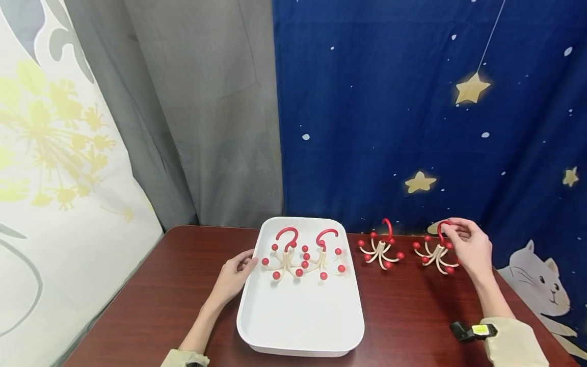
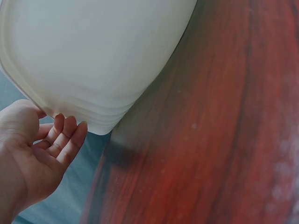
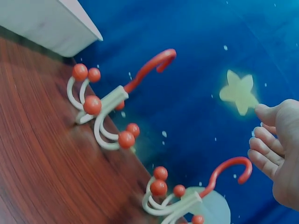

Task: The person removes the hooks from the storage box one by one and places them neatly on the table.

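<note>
My left hand [image 1: 236, 277] holds the left rim of a white tray [image 1: 300, 318], thumb at the edge and fingers against the outer wall. Inside the tray's far half stand two multi-arm hook hangers, one on the left [image 1: 286, 258] and one on the right [image 1: 323, 260], each with a red top hook and cream arms tipped with red balls. My right hand [image 1: 470, 245] is at the red hook of the rightmost hanger [image 1: 438, 251] on the table. In the right wrist view its fingers [image 3: 265, 151] lie just beside that hook [image 3: 229, 164], not around it.
Another matching hanger [image 1: 381, 250] stands on the table between the tray and the rightmost one. The dark red wooden table [image 1: 403, 311] backs onto a blue starry curtain [image 1: 367, 127] and a grey curtain [image 1: 220, 127]. A patterned white cloth [image 1: 69, 244] hangs at the left.
</note>
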Available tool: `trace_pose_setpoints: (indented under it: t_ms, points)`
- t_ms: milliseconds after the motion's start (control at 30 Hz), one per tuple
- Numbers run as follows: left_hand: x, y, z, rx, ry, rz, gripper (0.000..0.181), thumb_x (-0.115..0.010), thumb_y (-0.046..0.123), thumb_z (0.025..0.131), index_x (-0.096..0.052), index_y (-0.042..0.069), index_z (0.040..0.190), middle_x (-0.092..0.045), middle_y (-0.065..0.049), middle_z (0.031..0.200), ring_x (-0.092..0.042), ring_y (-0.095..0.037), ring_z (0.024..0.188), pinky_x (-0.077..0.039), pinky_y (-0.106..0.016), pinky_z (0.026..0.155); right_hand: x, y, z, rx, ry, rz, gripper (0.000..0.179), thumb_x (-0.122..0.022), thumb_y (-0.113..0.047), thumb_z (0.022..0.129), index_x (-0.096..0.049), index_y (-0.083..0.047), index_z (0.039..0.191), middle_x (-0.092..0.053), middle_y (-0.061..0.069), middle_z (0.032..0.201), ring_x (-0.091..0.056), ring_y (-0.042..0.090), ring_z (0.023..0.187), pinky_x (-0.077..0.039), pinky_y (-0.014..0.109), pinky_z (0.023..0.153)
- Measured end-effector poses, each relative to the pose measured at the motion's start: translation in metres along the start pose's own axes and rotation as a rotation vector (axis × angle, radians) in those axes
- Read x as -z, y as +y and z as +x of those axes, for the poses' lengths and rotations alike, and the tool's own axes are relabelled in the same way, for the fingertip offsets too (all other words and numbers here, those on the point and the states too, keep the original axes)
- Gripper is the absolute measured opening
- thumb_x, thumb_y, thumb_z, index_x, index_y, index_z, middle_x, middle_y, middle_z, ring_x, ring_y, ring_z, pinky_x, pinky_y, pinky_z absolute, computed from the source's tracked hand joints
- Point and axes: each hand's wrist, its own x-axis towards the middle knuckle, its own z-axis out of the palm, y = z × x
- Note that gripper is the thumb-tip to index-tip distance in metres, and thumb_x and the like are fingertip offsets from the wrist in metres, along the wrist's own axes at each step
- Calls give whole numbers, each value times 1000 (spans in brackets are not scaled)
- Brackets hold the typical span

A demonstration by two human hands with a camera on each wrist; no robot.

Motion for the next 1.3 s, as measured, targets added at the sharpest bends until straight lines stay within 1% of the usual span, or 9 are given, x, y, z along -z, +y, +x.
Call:
trace_pose_setpoints:
  t_ms: [100, 200, 367, 533, 733, 933, 1000, 1100, 1300]
  points:
    - [0, 0, 0, 4, -2, -1, 38, -66, 19, 100, -63, -3, 131, -67, -11, 93, -56, -15, 78, -48, -23, 69, -7, -7, -1, 26, -4, 40, 37, -76, -17, 92, -66, 6, 120, -59, -28, 84, -57, -14, 77, -43, 4, 72]
    - [0, 0, 0, 6, -5, -5, 39, -66, 19, 100, -63, -3, 131, -67, -13, 95, -56, -15, 78, -48, -23, 68, -14, -14, -2, 78, -11, 61, 33, -75, -13, 92, -67, 7, 117, -61, -25, 84, -58, -13, 78, -44, 4, 72]
    - [0, -1, 0, 2, -6, -5, 38, -66, 19, 100, -63, -3, 132, -67, -11, 93, -56, -15, 77, -47, -23, 68, -24, -28, -5, 142, -52, 93, 31, -74, -10, 93, -66, 8, 118, -61, -19, 86, -58, -9, 79, -44, 5, 74]
    - [-1, -2, 2, 1, -6, -11, 38, -66, 17, 100, -63, -3, 131, -67, -13, 94, -56, -15, 77, -48, -23, 68, -34, -39, -11, 162, -86, 100, 32, -73, -13, 94, -66, 5, 120, -62, -13, 90, -58, -6, 82, -43, 6, 76]
    - [-1, -4, 3, -5, -4, -23, 37, -66, 17, 100, -64, -3, 131, -68, -13, 94, -56, -15, 76, -48, -22, 67, -49, -51, -16, 173, -118, 139, 30, -72, -8, 94, -66, 6, 120, -66, -3, 91, -59, -5, 83, -44, 7, 76]
    - [0, -5, 2, -11, -7, -32, 38, -66, 17, 100, -63, -4, 131, -68, -12, 94, -56, -15, 77, -48, -22, 67, -55, -90, -30, 178, -174, 165, 28, -68, -1, 95, -64, 12, 119, -65, 19, 95, -60, 1, 83, -45, 9, 75]
    - [0, -5, 1, -12, -8, -35, 38, -66, 18, 100, -63, -4, 131, -68, -13, 95, -56, -15, 77, -48, -22, 67, -58, -100, -33, 185, -189, 165, 27, -68, -1, 95, -64, 13, 118, -64, 24, 97, -60, 3, 83, -45, 9, 76]
    - [0, -6, 2, -10, -9, -38, 38, -66, 18, 100, -63, -4, 131, -68, -13, 95, -56, -15, 77, -48, -22, 67, -67, -100, -34, 196, -215, 172, 26, -68, -1, 95, -65, 11, 117, -65, 27, 98, -60, 4, 83, -45, 10, 75]
    - [0, -4, 2, -11, -12, -48, 38, -66, 19, 100, -63, -5, 131, -67, -13, 94, -56, -15, 76, -48, -22, 66, -89, -81, -29, 193, -273, 176, 29, -71, -11, 96, -67, 4, 119, -67, 18, 98, -59, 1, 85, -45, 11, 77]
